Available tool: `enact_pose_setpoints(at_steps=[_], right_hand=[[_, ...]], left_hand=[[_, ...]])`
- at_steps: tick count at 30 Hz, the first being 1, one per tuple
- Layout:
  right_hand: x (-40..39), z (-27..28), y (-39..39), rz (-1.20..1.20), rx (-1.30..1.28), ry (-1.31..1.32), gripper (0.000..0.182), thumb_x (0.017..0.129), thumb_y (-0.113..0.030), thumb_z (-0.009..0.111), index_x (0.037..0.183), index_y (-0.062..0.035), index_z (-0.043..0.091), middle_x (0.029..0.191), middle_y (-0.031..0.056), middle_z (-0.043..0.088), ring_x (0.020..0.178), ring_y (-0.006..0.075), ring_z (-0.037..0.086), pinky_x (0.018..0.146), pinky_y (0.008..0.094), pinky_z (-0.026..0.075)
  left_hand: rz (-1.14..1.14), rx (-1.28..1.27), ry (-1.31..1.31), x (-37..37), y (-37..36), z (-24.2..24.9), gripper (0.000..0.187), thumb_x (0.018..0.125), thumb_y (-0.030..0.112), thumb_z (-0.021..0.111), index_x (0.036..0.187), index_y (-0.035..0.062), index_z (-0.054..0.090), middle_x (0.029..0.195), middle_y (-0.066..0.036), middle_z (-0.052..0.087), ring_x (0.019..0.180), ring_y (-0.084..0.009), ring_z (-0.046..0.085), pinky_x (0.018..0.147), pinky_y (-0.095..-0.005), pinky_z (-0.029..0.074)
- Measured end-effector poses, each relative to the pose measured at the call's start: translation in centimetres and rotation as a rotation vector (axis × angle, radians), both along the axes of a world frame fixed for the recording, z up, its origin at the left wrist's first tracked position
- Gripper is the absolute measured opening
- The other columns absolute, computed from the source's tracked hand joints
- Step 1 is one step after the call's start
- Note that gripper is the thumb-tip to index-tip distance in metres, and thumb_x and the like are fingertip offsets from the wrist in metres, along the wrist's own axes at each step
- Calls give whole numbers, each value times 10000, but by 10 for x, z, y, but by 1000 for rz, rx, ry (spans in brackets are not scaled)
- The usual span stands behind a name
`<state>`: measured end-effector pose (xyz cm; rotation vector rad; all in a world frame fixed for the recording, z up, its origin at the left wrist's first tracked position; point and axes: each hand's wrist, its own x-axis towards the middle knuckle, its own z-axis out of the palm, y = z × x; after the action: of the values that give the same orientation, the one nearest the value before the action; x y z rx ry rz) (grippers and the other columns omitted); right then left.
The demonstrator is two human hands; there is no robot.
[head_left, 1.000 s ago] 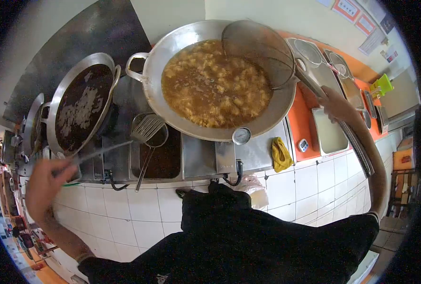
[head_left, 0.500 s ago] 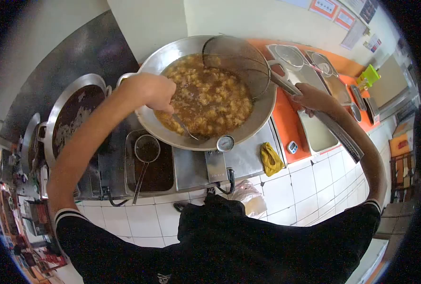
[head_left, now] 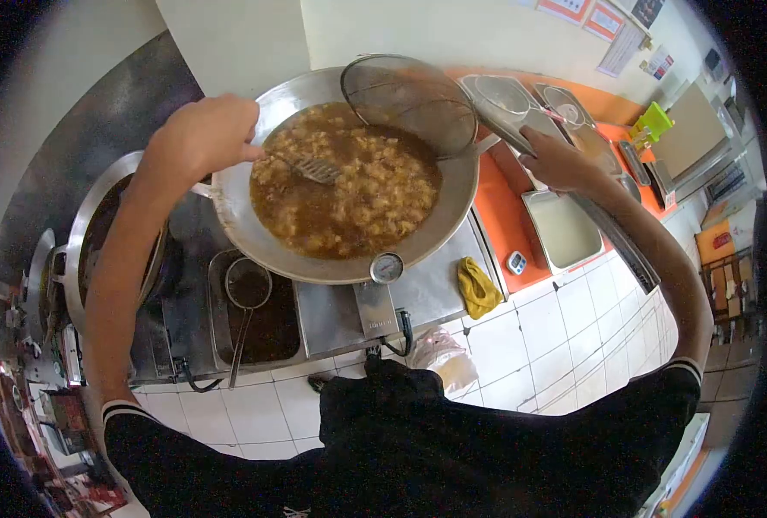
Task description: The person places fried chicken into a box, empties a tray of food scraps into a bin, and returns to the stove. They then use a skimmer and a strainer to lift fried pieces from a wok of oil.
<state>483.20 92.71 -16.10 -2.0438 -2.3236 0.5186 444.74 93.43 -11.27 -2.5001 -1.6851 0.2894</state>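
Note:
A large metal wok point(head_left: 267, 262) holds brown oil with many golden frying pieces point(head_left: 375, 194) floating in it. My left hand point(head_left: 206, 134) is closed round the handle of a slotted turner point(head_left: 317, 170), whose head lies at the oil's surface left of the middle. My right hand point(head_left: 558, 161) grips the long metal handle of a big wire strainer point(head_left: 413, 99). The strainer's mesh basket rests tilted over the wok's far right rim and looks bare. A dial thermometer point(head_left: 387, 268) sits at the wok's near rim.
Left of the wok stands a second pan point(head_left: 81, 237) of dark oil. A small strainer point(head_left: 249, 285) lies across a sunken tray point(head_left: 290, 341). To the right are a yellow cloth point(head_left: 480, 289), a timer point(head_left: 516, 262) and a tray of pale liquid point(head_left: 564, 229). A plastic bag point(head_left: 445, 361) is on the floor.
My left hand has moved up and left, carrying the turner from the wok's near side toward its far left. The strainer has tipped up slightly, and the view has shifted.

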Motion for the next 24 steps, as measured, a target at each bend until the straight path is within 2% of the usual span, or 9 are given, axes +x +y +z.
enact_pose_setpoints(at_steps=[4, 7, 10, 13, 16, 20, 23, 24], right_hand=[[-10, 6, 2, -45, -133, 5, 288, 841, -147, 442, 1075, 6, 374, 717, 137, 488, 392, 164, 497, 326, 301, 414], [-8, 4, -1, -31, -186, 56, 264, 847, -141, 434, 1051, 15, 372, 635, 96, 458, 389, 146, 485, 316, 290, 399], [-7, 3, -3, -43, -194, 63, 242, 851, -137, 431, 1026, 18, 373, 612, 85, 450, 388, 139, 480, 307, 284, 386], [-4, -1, 0, -76, -222, 81, 234, 850, -143, 436, 1010, 17, 376, 611, 82, 453, 387, 138, 477, 303, 283, 382], [2, -10, 0, -116, -283, 152, 238, 847, -151, 444, 1009, 12, 381, 611, 77, 455, 384, 142, 476, 306, 283, 390], [-4, -14, -5, -125, -286, 199, 240, 835, -150, 448, 1006, 7, 386, 626, 83, 471, 385, 150, 483, 313, 278, 409], [-6, -18, -12, -66, -219, 281, 258, 824, -147, 450, 1020, 8, 385, 636, 94, 486, 390, 157, 494, 314, 277, 417], [-9, -17, -14, -77, -156, 225, 277, 819, -145, 452, 1039, 8, 382, 640, 97, 490, 392, 157, 496, 315, 280, 417]], left_hand=[[-157, 14, -91, 26, -7, 0, 301, 743, 316, 616, 777, 18, 643, 772, -160, 627, 751, -297, 606, 679, -367, 475], [-209, -313, -125, 47, 4, -16, 315, 777, 328, 582, 806, 22, 650, 772, -164, 627, 722, -299, 601, 665, -376, 472], [-269, -447, -104, 72, -1, -22, 315, 800, 327, 553, 812, 29, 654, 777, -172, 626, 721, -295, 603, 669, -377, 472], [-277, -392, -4, 83, 17, -54, 326, 808, 336, 534, 831, 31, 645, 820, -172, 626, 769, -300, 606, 699, -386, 475], [-164, -302, 41, 88, 22, -75, 328, 801, 333, 531, 856, 24, 627, 868, -173, 622, 811, -316, 601, 725, -407, 473], [-111, -193, -22, 75, 44, -113, 291, 778, 282, 548, 870, 14, 612, 917, -182, 612, 852, -326, 593, 750, -426, 469], [-20, -146, -37, 60, 56, -114, 257, 765, 233, 551, 862, 3, 612, 918, -196, 608, 855, -327, 595, 752, -421, 471], [7, -155, -42, 53, 57, -109, 251, 762, 221, 550, 859, -2, 611, 910, -201, 608, 854, -329, 596, 751, -419, 473]])
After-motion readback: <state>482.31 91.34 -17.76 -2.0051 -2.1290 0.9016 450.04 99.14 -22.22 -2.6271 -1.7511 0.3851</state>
